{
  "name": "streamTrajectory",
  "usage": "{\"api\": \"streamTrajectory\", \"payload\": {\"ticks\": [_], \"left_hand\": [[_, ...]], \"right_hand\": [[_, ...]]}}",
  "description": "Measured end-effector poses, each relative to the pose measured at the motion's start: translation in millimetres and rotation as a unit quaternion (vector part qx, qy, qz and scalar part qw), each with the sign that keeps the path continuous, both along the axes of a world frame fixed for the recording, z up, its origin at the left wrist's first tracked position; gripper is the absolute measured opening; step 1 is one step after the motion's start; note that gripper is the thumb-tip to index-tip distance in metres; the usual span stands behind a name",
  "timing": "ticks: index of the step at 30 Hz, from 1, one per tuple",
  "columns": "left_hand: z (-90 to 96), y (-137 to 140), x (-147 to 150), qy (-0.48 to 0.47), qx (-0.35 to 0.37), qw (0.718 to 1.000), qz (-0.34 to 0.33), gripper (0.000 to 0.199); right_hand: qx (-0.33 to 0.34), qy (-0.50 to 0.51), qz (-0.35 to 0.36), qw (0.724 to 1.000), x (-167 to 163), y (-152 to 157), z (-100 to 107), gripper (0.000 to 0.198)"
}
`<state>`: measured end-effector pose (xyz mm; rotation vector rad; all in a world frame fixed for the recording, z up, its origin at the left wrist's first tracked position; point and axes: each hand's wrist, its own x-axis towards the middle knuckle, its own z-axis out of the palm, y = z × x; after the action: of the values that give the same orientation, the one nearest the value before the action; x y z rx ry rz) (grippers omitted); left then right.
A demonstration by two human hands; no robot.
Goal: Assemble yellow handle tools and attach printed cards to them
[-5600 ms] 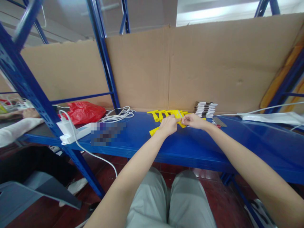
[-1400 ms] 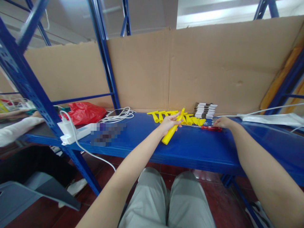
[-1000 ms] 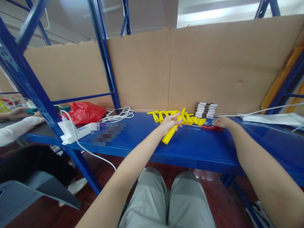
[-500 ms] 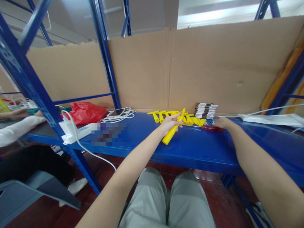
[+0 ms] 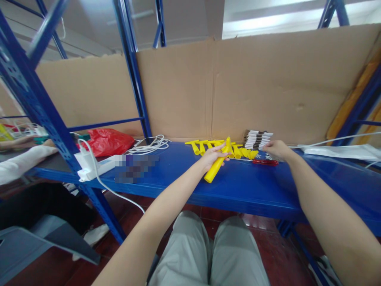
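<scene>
My left hand (image 5: pixel 212 156) is closed around a yellow plastic tube (image 5: pixel 214 170), wide at the near end and narrower beyond the fingers, tilted over the blue shelf's front half. On the right, my right hand (image 5: pixel 278 149) is at the back of the shelf with its fingertips pinched together; what they hold, if anything, is too small to make out. Just in front of it lies a screwdriver (image 5: pixel 266 162) with a red handle. Small metal bits (image 5: pixel 259 156) lie left of the fingertips. Several yellow plastic pieces (image 5: pixel 195 147) are lined up behind my left hand.
A stack of white-and-dark pieces (image 5: pixel 257 140) stands against the cardboard wall (image 5: pixel 256 87). To the left are a white power strip (image 5: pixel 101 165), coiled white cable (image 5: pixel 154 143) and a red bag (image 5: pixel 108 142). Another person's sleeve (image 5: pixel 26 159) shows beyond the blue upright (image 5: pixel 44 99).
My right hand has risen and moved slightly back from beside the screwdriver handle, which now shows whole. The left hand keeps the yellow tube in nearly the same place.
</scene>
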<state>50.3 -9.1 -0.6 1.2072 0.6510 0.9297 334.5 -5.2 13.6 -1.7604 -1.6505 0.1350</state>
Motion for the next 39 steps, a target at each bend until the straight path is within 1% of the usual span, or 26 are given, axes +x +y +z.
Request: {"api": "streamTrajectory", "payload": {"ticks": [1,3,5,8,10,12,17,21,28,35,39], "left_hand": [[-0.7,0.5,0.0,-0.009,-0.006,1.0,-0.008,0.067],[-2.3,1.6,0.4,-0.028,-0.015,0.999,-0.022,0.067],[-4.4,2.6,1.5,-0.044,-0.021,0.998,-0.035,0.068],[-8.0,3.9,3.0,-0.049,-0.026,0.997,-0.051,0.069],[-10.0,4.3,3.2,-0.048,-0.026,0.997,-0.061,0.067],[-11.3,4.3,2.9,-0.047,-0.024,0.996,-0.07,0.065],[-12.0,3.6,2.4,-0.032,-0.023,0.996,-0.08,0.064],[-11.6,3.0,2.8,-0.028,-0.026,0.996,-0.085,0.064],[-10.5,1.1,2.9,-0.017,-0.025,0.997,-0.068,0.064],[-11.4,-0.6,4.5,-0.003,-0.012,0.999,-0.044,0.058],[-10.6,-1.5,5.3,-0.002,-0.008,0.999,-0.035,0.055]], "right_hand": [[0.017,0.046,0.009,0.999,-9.0,-1.1,2.8,0.011],[0.037,0.128,0.072,0.989,-30.0,-3.1,8.0,0.004],[0.04,0.18,0.141,0.973,-51.5,-4.9,11.5,0.008],[0.046,0.222,0.223,0.948,-77.3,-7.5,12.6,0.015],[0.042,0.235,0.258,0.936,-87.8,-9.2,11.3,0.019],[0.037,0.235,0.28,0.93,-93.2,-10.4,9.5,0.022],[0.038,0.233,0.304,0.923,-94.1,-8.5,4.7,0.027],[0.06,0.226,0.307,0.922,-92.3,-3.0,0.5,0.03],[0.094,0.182,0.323,0.924,-93.7,6.1,-5.0,0.035],[0.099,0.15,0.332,0.926,-94.4,9.6,-7.9,0.026],[0.115,0.116,0.33,0.93,-94.7,8.7,-8.1,0.018]]}}
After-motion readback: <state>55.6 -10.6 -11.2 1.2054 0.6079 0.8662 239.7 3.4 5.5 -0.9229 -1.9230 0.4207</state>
